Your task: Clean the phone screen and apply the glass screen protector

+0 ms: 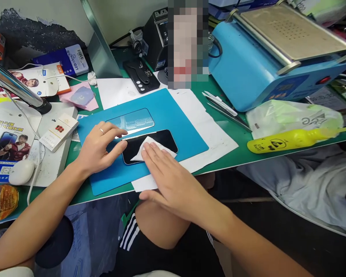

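A smartphone (165, 139) with a dark screen lies face up on the blue mat (184, 123). My right hand (170, 173) presses a white wipe (145, 147) onto the screen, its fingers stretched out and close together over the cloth. At the phone's left end, my left hand (102, 148) rests with thumb and index finger apart, the thumb touching the phone's edge; a ring is on one finger. Just beyond the phone, a clear glass screen panel (138, 119) lies on the mat, partly behind my left fingers.
White paper (219, 142) lies under the mat. Tweezers (227, 113), a yellow bottle (282, 140) and a blue machine with a metal plate (242, 73) stand right. A black phone case (141, 75) lies behind; a cigarette box (59, 130) sits left. The table's front edge is close.
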`<state>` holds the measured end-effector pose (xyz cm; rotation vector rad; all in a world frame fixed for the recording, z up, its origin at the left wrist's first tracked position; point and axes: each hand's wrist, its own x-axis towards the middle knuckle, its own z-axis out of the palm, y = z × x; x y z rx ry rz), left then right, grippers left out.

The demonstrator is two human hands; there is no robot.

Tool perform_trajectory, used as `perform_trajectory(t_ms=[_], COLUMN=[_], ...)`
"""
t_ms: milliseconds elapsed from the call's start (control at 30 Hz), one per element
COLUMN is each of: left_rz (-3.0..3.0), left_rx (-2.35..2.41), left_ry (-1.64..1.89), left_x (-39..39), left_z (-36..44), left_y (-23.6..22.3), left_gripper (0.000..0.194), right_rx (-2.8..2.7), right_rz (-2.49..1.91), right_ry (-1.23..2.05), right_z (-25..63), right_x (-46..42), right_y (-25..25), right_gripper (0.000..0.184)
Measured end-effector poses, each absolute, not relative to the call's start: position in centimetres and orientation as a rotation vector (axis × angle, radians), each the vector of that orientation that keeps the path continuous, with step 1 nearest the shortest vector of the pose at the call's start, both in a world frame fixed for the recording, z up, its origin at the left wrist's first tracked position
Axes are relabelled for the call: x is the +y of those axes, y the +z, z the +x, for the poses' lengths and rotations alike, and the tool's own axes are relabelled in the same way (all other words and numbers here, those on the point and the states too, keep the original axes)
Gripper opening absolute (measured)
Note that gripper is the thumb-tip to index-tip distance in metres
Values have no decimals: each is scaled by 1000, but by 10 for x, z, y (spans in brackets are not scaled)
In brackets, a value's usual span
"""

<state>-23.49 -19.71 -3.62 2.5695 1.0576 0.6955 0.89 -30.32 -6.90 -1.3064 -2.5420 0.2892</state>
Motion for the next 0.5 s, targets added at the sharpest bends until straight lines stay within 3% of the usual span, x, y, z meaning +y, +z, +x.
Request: perform_trajectory(t_ms=[233,400,500], left_rz=[2690,2682,2600], left_rx=[687,734,812], left_ry=[696,925,971], left_x=[-197,-202,-206], left_z=[-245,-245,-242], left_y=[-38,-41,-43], left_gripper=[49,18,10], right_rx=[-2456,-2488,-2493], right_rz=[-1475,-1398,-1297], right_ry=[435,587,595], right_z=[23,0,-10], right_x=[-277,-270,-275], right_y=[-67,-53,-52], right_gripper=[101,101,96])
